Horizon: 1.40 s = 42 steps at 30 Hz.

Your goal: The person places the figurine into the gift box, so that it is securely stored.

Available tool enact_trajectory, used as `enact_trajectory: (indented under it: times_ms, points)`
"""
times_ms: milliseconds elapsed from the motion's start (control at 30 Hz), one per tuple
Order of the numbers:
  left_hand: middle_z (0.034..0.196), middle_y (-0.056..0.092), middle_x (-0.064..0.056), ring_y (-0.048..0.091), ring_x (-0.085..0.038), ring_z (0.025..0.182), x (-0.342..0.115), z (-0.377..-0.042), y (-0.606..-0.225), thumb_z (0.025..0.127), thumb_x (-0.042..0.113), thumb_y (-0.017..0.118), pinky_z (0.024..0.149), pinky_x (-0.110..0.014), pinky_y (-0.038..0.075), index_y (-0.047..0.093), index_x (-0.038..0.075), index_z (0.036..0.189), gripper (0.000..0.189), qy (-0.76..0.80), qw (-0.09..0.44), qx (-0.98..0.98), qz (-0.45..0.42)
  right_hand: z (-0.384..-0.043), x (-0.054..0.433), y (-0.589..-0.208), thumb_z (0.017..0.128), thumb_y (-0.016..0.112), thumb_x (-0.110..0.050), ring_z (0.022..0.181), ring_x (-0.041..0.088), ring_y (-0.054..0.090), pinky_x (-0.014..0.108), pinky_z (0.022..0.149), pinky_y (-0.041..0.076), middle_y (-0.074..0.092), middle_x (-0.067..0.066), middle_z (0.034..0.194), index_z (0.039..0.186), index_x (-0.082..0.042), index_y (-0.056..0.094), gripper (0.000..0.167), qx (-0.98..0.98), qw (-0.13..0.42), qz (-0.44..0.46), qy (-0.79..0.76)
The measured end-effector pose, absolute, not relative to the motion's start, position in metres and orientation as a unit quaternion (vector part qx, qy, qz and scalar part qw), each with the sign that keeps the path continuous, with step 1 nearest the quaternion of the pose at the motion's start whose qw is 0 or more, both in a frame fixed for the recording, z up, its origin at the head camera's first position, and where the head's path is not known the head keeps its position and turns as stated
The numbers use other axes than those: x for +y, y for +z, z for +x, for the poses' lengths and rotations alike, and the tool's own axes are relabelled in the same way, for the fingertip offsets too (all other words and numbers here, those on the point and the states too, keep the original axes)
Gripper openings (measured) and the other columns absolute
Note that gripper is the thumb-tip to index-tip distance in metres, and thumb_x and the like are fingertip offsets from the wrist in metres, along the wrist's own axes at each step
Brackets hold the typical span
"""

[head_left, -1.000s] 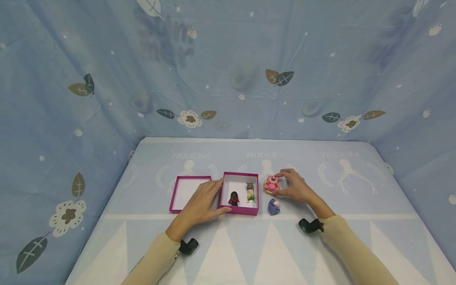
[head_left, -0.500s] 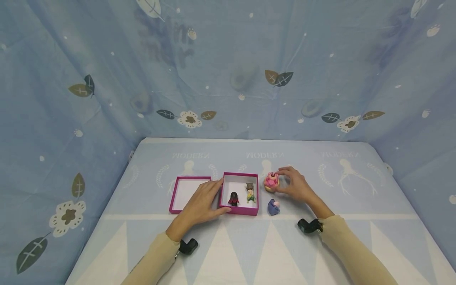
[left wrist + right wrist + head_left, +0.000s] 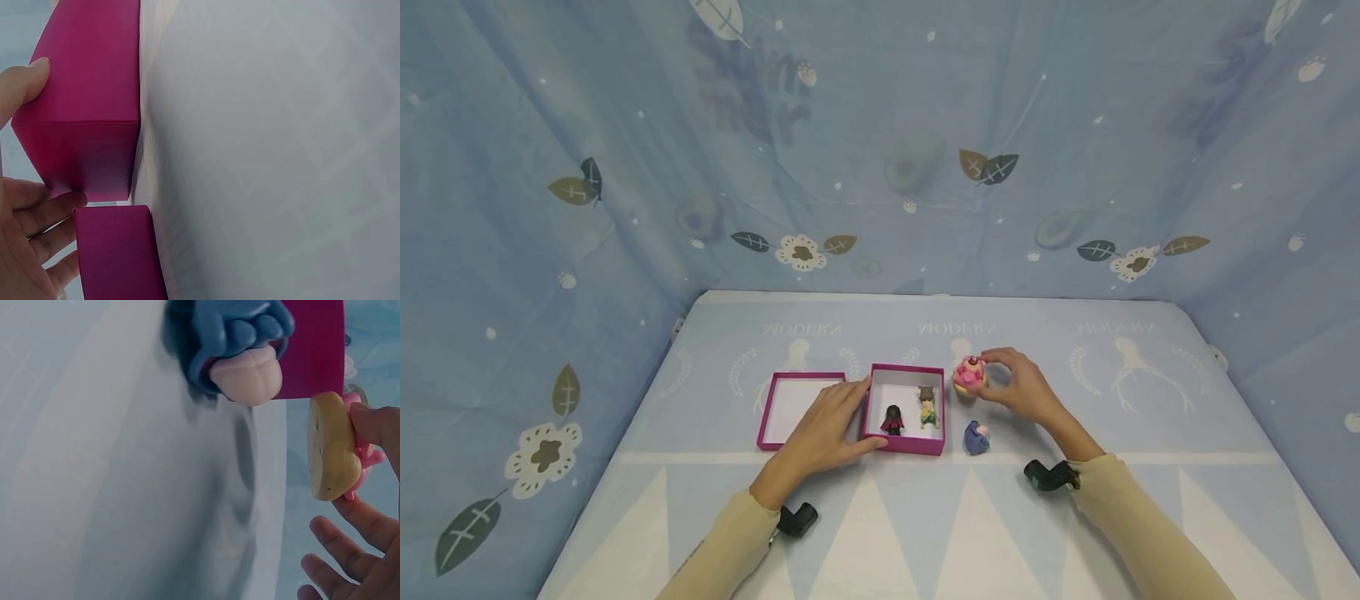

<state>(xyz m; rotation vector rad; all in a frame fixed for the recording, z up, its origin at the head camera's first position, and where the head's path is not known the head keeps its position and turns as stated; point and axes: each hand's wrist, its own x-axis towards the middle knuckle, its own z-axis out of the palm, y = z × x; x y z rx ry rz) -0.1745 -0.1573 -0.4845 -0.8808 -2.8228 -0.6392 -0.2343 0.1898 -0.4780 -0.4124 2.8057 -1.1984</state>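
My right hand (image 3: 1019, 385) pinches a pink bear figurine (image 3: 969, 372) with a round yellow base between thumb and forefinger, just right of the magenta box (image 3: 904, 446). In the right wrist view the figurine's yellow base (image 3: 334, 447) is lifted off the table, the other fingers spread below. My left hand (image 3: 826, 427) holds the box's near left corner, thumb (image 3: 39, 80) on the front wall and fingertips along the left wall. Inside the box lie a black-haired figurine (image 3: 892, 419) with red and a brown-topped figurine (image 3: 927, 406) in green and yellow.
A blue figurine (image 3: 976, 437) with a pale part lies right of the box, below the right hand. The shallow magenta lid (image 3: 763, 425) rests at the box's left, partly behind the left hand. Blue patterned cloth (image 3: 880, 167) surrounds the table.
My right hand has lifted the pink bear figurine and shifted it slightly up and left in the head view, tilting it so more of its top shows. The left hand stays at the box.
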Motion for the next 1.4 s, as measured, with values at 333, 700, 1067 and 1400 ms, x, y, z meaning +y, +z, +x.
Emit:
enact_trajectory:
  times_ms: [333,700,1067,1400]
  points:
    - [0.14,0.053,-0.013,0.05,-0.03,0.13,-0.157,-0.175,-0.484,0.08,0.058,0.071,0.112,-0.048,0.037,0.032,0.005,0.153,0.098,-0.211,0.054,-0.932,-0.289,-0.236,0.18,-0.459,0.078,0.083,-0.031,0.134,0.037,0.044,0.062,0.109,0.035,0.053,0.014,0.139,0.127,-0.006,0.063,0.059,0.905,0.007,-0.141,-0.402]
    - [0.14,0.053,-0.014,0.05,-0.03,0.13,-0.157,-0.174,-0.483,0.08,0.058,0.071,0.113,-0.048,0.036,0.032,0.004,0.152,0.098,-0.209,0.051,-0.933,-0.287,-0.228,0.153,-0.442,0.077,0.085,-0.029,0.135,0.033,0.044,0.061,0.11,0.034,0.053,0.01,0.139,0.126,-0.005,0.063,0.059,0.879,0.005,-0.17,-0.445]
    - [0.142,0.052,-0.013,0.049,-0.03,0.131,-0.157,-0.175,-0.484,0.081,0.06,0.07,0.113,-0.048,0.036,0.032,0.005,0.153,0.098,-0.207,0.042,-0.936,-0.282,-0.226,0.116,-0.447,0.075,0.086,-0.026,0.133,0.036,0.045,0.061,0.107,0.038,0.051,0.012,0.139,0.123,-0.008,0.066,0.055,0.863,0.001,-0.239,-0.445]
    - [0.142,0.052,-0.012,0.049,-0.03,0.131,-0.158,-0.176,-0.485,0.081,0.06,0.069,0.113,-0.049,0.036,0.031,0.007,0.153,0.098,-0.203,0.045,-0.936,-0.284,-0.221,0.097,-0.464,0.074,0.085,-0.035,0.129,0.036,0.046,0.064,0.103,0.035,0.05,0.012,0.14,0.119,-0.011,0.069,0.054,0.872,0.012,-0.267,-0.41]
